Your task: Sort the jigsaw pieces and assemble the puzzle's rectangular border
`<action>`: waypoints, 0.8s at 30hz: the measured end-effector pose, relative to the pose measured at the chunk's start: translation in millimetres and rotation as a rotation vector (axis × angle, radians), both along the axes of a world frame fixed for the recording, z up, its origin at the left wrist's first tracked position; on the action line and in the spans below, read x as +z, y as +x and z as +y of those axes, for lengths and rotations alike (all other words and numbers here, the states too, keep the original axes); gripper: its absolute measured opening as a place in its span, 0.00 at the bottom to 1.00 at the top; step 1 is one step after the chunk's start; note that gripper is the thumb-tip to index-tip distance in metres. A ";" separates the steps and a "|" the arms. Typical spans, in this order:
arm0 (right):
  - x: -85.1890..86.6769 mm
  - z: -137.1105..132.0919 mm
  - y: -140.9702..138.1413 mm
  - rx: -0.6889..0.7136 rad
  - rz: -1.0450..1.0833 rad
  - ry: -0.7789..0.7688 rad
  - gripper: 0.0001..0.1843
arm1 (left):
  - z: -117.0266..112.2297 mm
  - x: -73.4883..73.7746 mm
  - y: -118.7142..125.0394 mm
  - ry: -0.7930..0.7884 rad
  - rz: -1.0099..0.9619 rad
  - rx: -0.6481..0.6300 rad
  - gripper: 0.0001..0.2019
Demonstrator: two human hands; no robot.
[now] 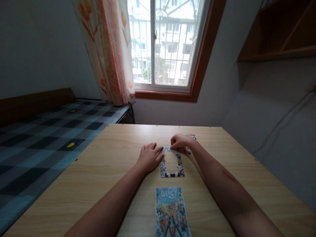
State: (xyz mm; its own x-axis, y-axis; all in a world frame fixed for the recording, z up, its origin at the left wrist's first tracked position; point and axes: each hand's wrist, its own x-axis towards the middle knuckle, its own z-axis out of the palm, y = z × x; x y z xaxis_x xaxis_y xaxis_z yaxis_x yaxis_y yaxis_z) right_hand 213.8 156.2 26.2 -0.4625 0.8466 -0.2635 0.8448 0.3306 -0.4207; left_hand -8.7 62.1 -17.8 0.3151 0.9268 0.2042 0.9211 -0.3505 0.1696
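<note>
A jigsaw puzzle frame (182,170) of joined border pieces lies on the wooden table, its middle showing bare wood. My left hand (149,157) rests flat with fingers spread, the fingertips touching the frame's left edge. Over the top edge of the frame, my right hand (181,141) is closed in a pinch, fingers pointing down. Whatever is between those fingertips is too small to make out. Loose puzzle pieces (190,135) lie beyond and beside the right wrist, partly hidden by it. Nearer to me lies a colourful picture sheet (171,210) lettered "Bluey".
The light wooden table (111,148) reaches toward the wall under a window (170,46). A bed with a checked cover (81,131) stands at the left, beside a floral curtain (111,52). A wooden wall shelf (278,36) hangs at the upper right.
</note>
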 end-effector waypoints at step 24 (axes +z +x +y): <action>49.8 3.0 81.6 -0.665 0.728 0.932 0.23 | 0.9 0.0 -2.0 -0.004 -0.012 -0.017 0.25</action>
State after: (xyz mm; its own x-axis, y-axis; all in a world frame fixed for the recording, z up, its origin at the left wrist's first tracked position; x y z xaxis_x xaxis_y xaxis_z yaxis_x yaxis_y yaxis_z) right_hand 295.4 159.1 76.0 0.3130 0.6908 0.6518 0.6385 0.3550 -0.6829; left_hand -10.7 63.0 -17.9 0.3284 0.9221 0.2045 0.9130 -0.3654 0.1815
